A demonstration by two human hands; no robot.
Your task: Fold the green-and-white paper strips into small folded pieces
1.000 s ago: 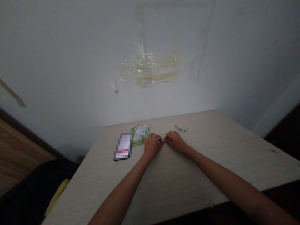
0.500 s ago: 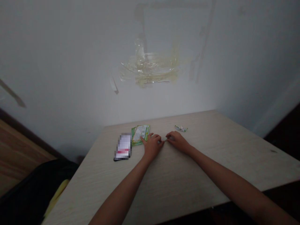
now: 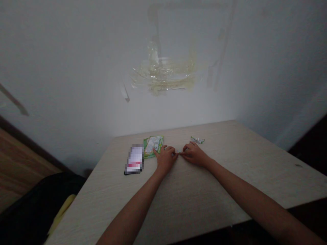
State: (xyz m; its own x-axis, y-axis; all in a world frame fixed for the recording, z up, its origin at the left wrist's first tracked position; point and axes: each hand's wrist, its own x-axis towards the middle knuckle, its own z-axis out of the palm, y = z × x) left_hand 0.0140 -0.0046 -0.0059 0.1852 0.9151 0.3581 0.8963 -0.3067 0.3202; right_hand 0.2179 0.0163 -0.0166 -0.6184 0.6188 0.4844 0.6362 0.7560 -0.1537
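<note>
Head view. Clock bearings are taken from the item between the hands, twelve pointing away from the person.

Item: small, thin, pale-greenish piece (image 3: 179,152), material too small to tell; located low over the counter (image 3: 204,200), a pale wood-grain top, in the gap between both hands.

Left hand (image 3: 166,158): bare, palm down, at eight to nine o'clock; thumb and fingers brought together on the near end of the piece. Outer finger spread towards ten o'clock, over the edge of the packet; contact cannot be told.

Right hand (image 3: 195,155): bare, at three o'clock; fingertips pinched together on the opposite end of the piece.

Packet (image 3: 154,144): flat, green and white, printed, glossy; lying at nine to ten o'clock, just beside the left hand.

Phone-like slab (image 3: 135,159): dark-edged, face pixelated in white with a pink-red band; lying flat at eight to nine o'clock, beside the packet.

Wrapper (image 3: 197,140): small, crumpled, white and green; at two o'clock, near the right hand.

Wall (image 3: 84,75): pale grey, at twelve o'clock, bearing clear yellowed tape (image 3: 170,80), wrinkled and shiny, between eleven and twelve.

Yellow strip-like item (image 3: 61,214): at eight o'clock, by the counter's edge, against black material (image 3: 33,211).
</note>
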